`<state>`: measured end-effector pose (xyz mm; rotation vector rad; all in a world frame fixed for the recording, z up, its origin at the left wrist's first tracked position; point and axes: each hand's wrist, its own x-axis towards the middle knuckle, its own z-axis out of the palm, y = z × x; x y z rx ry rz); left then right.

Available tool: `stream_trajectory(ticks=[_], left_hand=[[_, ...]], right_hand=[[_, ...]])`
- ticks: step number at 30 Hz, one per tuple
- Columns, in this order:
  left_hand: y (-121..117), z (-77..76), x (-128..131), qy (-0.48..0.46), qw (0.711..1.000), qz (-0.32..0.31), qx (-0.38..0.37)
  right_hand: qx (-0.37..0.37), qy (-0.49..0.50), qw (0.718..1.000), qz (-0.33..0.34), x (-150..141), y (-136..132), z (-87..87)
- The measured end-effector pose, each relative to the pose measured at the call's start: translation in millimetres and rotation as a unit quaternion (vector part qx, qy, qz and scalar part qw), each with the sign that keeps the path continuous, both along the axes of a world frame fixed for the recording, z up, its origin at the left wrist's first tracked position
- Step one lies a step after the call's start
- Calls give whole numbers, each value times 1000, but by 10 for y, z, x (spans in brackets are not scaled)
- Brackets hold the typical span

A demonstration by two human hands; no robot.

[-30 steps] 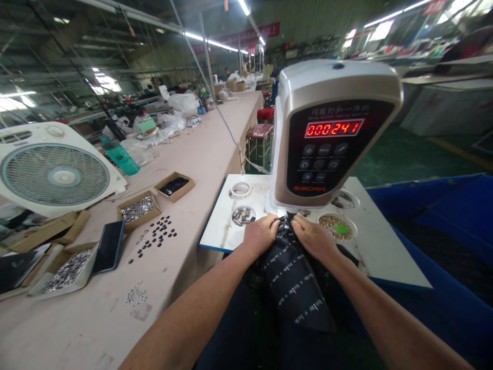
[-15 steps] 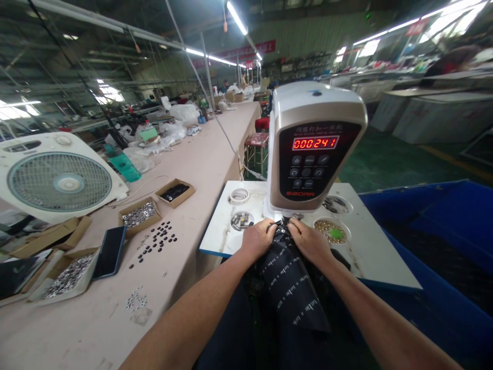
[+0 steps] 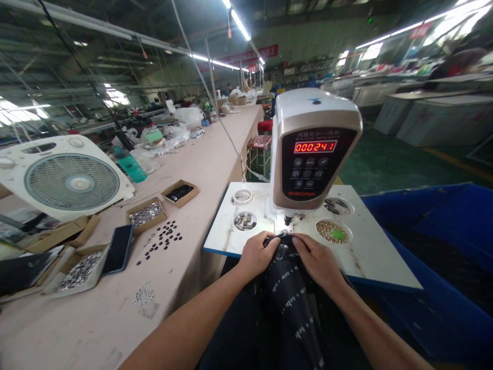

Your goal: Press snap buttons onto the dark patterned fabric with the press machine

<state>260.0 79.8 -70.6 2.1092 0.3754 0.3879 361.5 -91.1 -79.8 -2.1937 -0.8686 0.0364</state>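
A dark garment (image 3: pixel 287 288) with rows of small white print hangs from the front of the machine's table toward my lap. My left hand (image 3: pixel 259 252) pinches its upper edge on one side, and my right hand (image 3: pixel 316 255) grips the same edge on the other. Between the hands, a small shiny snap shows on the cloth. Just beyond the edge stands the snap-fastening machine (image 3: pixel 316 159), its red display reading 000241. The machine's dark press tip (image 3: pixel 287 220) is visible above the cloth, apart from it. What lies beneath my fingers is hidden.
The white machine table (image 3: pixel 221 226) has round wells, one holding brass-coloured parts (image 3: pixel 327 231). On the left bench are a fan (image 3: pixel 73 180), a phone (image 3: pixel 118 248), a box of metal snap parts (image 3: pixel 148 213) and loose black caps (image 3: pixel 164 236). A blue bin (image 3: pixel 435 216) stands right.
Both hands have drawn the garment's edge back toward me, away from under the press tip, which now shows. The hanging cloth has narrowed into folds. The display number is the same.
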Motion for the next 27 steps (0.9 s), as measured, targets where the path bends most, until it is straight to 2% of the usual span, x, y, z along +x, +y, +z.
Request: stream_trajectory(ticks=[2, 3, 4, 6, 8, 10, 16, 23, 27], left_hand=[[-55, 27, -227, 30, 993, -27, -112], [-86, 51, -361, 59, 979, -44, -190], [-118, 78, -504, 93, 954, -61, -277], [-184, 139, -799, 150, 885, -78, -433], [-249, 196, -1076, 173, 837, -73, -515], [-304, 240, -1314, 175, 823, -54, -538], [-409, 349, -1811, 138, 830, -16, -539], [-432, 480, -2165, 87, 845, -20, -527], [-424, 537, -2298, 66, 838, -25, -541]], right_hand=[[14, 20, 1000, 17, -185, -85, 34], [18, 28, 999, 29, -283, -123, 60], [21, 37, 998, 40, -383, -154, 91], [23, 52, 997, 60, -586, -200, 160], [25, 61, 995, 79, -782, -222, 228], [32, 65, 992, 98, -964, -227, 284], [45, 68, 988, 130, -1393, -211, 371], [57, 45, 986, 150, -1714, -189, 459], [57, 29, 985, 159, -1827, -158, 525]])
